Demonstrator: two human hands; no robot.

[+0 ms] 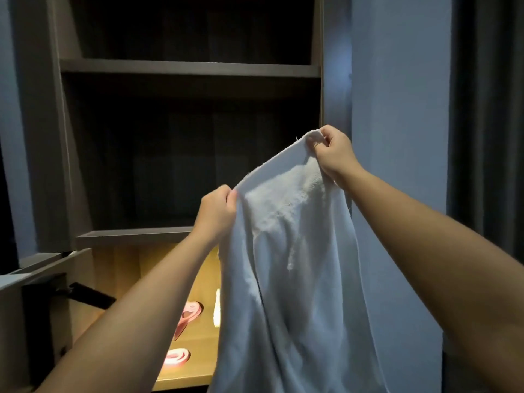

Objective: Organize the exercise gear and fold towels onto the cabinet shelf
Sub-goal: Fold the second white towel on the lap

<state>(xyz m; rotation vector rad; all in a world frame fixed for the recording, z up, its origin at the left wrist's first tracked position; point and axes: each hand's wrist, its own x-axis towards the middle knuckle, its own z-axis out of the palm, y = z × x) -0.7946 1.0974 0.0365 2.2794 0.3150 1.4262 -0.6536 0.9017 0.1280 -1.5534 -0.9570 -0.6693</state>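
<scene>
White towel (283, 251) hangs long-axis down in front of the cabinet (190, 68), top edge slanting up to the right, left hand (217, 211) grip pinching the lower end, right hand (331, 154) grip pinching the higher corner.

No legible writing anywhere.
Nothing to read on the white terry-cloth towel (283, 251), the dark wooden cabinet shelves (190, 66) or the pink looped band (177, 355); too dim and blurred to make out any small print.
</scene>
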